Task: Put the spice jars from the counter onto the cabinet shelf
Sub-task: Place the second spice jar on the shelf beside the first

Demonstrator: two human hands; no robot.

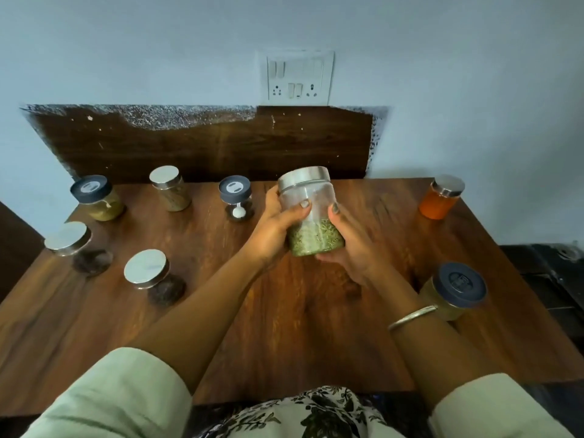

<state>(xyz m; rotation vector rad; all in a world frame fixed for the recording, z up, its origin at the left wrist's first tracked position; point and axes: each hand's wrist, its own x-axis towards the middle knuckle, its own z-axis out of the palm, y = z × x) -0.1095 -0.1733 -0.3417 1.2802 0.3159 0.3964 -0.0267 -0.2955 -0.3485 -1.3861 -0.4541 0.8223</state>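
Note:
A clear jar with a steel lid and green seeds in its lower half (311,213) is lifted above the middle of the wooden counter (284,327). My left hand (278,226) grips its left side and my right hand (350,248) grips its right side and base. Several other spice jars stand on the counter: a dark-lidded tan one (96,197), a steel-lidded brown one (170,189), a dark-lidded one with a white spoon (237,199), two steel-lidded dark ones (79,248) (155,278), an orange one (441,197) and a dark-lidded yellowish one (452,292).
A dark wood backsplash (205,147) rises behind the counter, with a white switch and socket panel (297,77) on the pale wall above it. A dark surface (550,279) lies to the right of the counter. No cabinet shelf is in view.

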